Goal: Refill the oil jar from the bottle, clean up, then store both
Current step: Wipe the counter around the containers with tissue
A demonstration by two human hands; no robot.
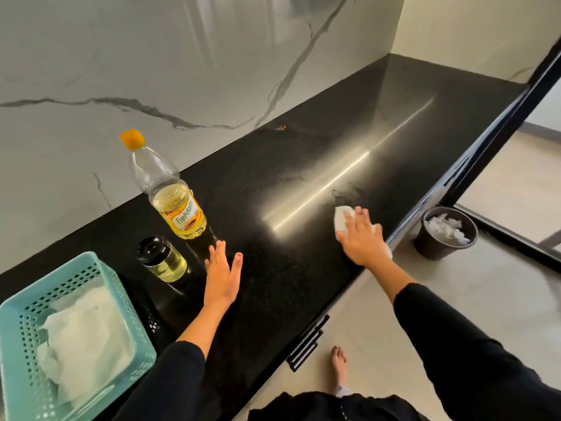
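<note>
A clear oil bottle (170, 189) with an orange cap stands upright on the black counter (291, 262), about a third full of yellow oil. In front of it stands a small glass oil jar (162, 259) with a black lid, oil inside. My left hand (223, 273) lies flat and open on the counter just right of the jar, touching neither. My right hand (361, 235) presses a white tissue (343, 218) onto the counter near its front edge, beside a smeared patch.
A teal perforated basket (121, 299) holding white tissues sits at the near left of the counter. A dark bin (437, 247) with crumpled tissues stands on the floor to the right. Drawer handles (306, 344) show below the counter edge. A marble wall backs the counter.
</note>
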